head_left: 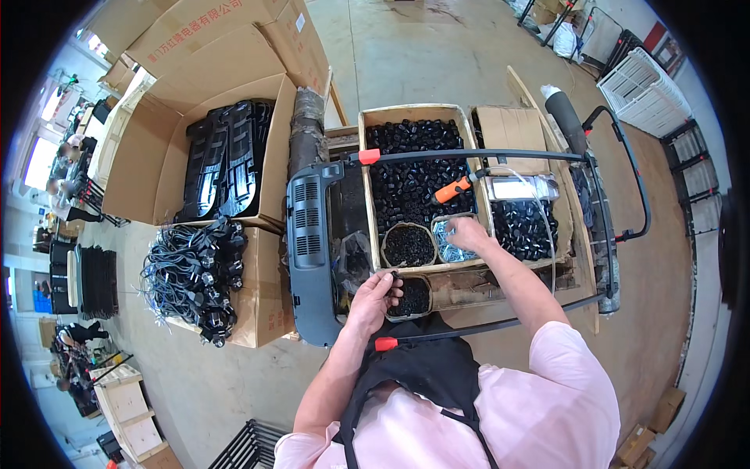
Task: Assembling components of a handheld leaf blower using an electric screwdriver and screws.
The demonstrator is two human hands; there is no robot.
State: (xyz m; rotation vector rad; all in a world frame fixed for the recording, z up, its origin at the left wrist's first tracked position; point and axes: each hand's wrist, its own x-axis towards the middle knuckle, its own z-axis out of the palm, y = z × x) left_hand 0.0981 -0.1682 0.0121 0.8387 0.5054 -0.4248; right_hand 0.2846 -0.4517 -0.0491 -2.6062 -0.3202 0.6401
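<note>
right fingers (457,227): tips unclear | black piece (396,275), left hand (370,302): too small

A pale pink top (547,406) with short, loose sleeves (574,356) — over it, a black apron (422,353) with narrow black straps (472,432).

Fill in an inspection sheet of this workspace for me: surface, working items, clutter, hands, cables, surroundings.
Surface: open wooden crate holding black parts; a dark frame spans over it.
Working items: silvery pieces in a small tub, probably screws; beside it, a round tub of small black parts.
Clutter: orange tool lying over the black parts; crumpled clear plastic left of the crate.
Hands: left hand pinches something small and dark; right hand is at the silvery pieces, fingertips hidden.
Cables: bundled black cords at left; pale cable at right.
Surroundings: cardboard box of black panels; people far left.
</note>
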